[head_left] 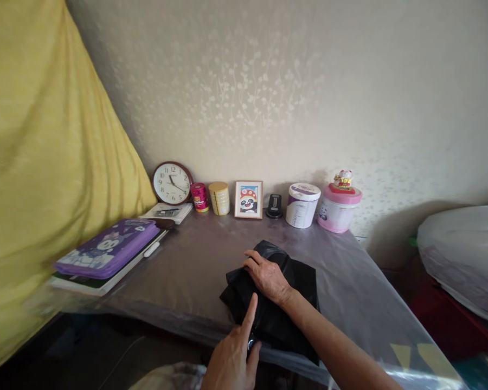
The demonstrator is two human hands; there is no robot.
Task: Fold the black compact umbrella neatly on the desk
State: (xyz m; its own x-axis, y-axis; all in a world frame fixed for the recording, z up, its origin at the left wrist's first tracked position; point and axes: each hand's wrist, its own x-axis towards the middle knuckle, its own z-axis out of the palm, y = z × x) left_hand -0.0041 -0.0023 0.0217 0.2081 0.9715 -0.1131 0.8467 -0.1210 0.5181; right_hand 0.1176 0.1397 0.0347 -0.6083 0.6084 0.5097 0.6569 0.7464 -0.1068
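Observation:
A black folding umbrella (304,279) lies collapsed at the table's front edge, its fabric loose and spread in flaps. My left hand (233,355) is closed around its handle at the near end, the index finger stretched along the fabric. Part of the shiny handle shows between thumb and finger; the rest is hidden by the hand. Farther up, my right hand (268,279) grips the folded cloth from above with bent fingers. My right forearm crosses over the umbrella's right side.
Along the wall stand a clock (172,183), cans, a picture frame (248,200), a white tub (303,206) and a pink tub (338,211) topped by a cat figurine. A purple case (109,246) rests on books at left, beside a yellow curtain (65,135).

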